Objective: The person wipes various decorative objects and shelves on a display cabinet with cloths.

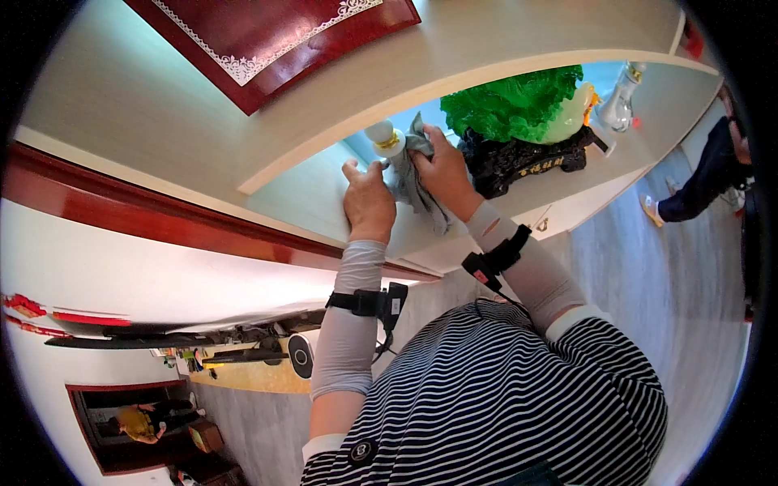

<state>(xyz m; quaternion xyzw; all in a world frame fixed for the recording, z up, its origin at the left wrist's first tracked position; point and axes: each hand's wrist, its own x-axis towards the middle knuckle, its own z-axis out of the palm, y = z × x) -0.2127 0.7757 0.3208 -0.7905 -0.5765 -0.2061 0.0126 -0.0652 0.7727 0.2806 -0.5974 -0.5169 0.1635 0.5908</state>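
My right hand (448, 170) grips a grey cloth (417, 190), which hangs down between my two hands. The cloth touches or sits right beside a white ornament with a gold band (387, 139) on the shelf; its lower part is hidden. My left hand (370, 201) is just below this ornament, fingers bent and apart, with nothing visible between them. To the right of my right hand stands a green and white cabbage carving (523, 105) on a dark carved base (527, 162).
A glass vase (620, 101) stands beyond the carving. Above the niche, a dark red panel with white lace-pattern trim (308, 40) lies on the cabinet top (162, 113). One person's leg (697, 178) shows at right; another person (142, 423) is near the doorway.
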